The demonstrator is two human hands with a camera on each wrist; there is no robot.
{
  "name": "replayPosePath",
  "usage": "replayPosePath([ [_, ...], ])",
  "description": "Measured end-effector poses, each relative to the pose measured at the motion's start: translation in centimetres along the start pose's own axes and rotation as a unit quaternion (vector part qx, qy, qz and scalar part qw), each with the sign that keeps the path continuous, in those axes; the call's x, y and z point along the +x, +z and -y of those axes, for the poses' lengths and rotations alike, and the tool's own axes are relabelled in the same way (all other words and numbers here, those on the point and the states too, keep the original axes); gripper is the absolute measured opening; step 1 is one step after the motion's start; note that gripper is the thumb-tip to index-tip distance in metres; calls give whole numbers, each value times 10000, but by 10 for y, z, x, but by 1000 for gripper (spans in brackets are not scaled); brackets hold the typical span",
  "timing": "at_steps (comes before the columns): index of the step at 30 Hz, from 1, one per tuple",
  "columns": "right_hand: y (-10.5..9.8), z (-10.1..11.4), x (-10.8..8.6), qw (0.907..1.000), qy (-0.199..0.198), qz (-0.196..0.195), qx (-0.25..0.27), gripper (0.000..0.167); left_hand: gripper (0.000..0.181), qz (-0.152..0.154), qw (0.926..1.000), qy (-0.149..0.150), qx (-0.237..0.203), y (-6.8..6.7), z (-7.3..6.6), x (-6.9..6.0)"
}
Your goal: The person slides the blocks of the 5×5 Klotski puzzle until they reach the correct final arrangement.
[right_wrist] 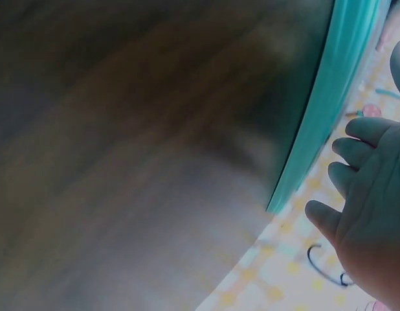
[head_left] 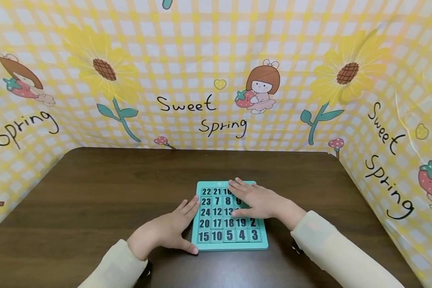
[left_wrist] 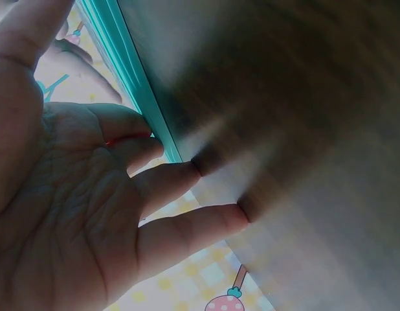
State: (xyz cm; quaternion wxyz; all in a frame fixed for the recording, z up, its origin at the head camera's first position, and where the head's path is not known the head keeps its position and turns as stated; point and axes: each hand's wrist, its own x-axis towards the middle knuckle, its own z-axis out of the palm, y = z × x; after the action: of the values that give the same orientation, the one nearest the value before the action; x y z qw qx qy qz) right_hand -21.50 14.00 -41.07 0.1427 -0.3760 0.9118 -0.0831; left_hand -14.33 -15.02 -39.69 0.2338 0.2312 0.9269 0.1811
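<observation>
A teal sliding number puzzle lies flat on the table, its tiles bearing bold black numbers. Along its left side rests my left hand, with extended fingers at the edge and the thumb by the near left corner. The left wrist view shows that hand's palm and fingertips beside the teal rim. My right hand is over the puzzle's upper right part, fingers stretched out, covering several tiles. From the right wrist view, the right hand appears above the puzzle's side, and a gap shows beneath the fingers.
The dark brown wooden table extends around the puzzle. A yellow checked cloth with printed flowers and figures stands behind it and along both sides. Pale sleeves cover both forearms.
</observation>
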Motion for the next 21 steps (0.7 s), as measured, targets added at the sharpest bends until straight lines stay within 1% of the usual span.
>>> replayPosePath([
  [5, -3, -12, -18, 9994, 94, -259, 204, 83, 123, 26, 10000, -8, 3, 0, -2, 0],
  [12, -5, -25, -42, 9982, 355, -385, 289, 79, 123, 55, 10000, -12, 13, -2, -2, 0],
  [16, -3, -27, -49, 9983, 410, -330, 247, 77, 123, 49, 10000, 19, 11, -2, 0, 0],
  [21, 0, -26, -50, 9985, 397, -256, 281, 77, 123, 32, 10000, 38, -4, 0, 1, -1],
])
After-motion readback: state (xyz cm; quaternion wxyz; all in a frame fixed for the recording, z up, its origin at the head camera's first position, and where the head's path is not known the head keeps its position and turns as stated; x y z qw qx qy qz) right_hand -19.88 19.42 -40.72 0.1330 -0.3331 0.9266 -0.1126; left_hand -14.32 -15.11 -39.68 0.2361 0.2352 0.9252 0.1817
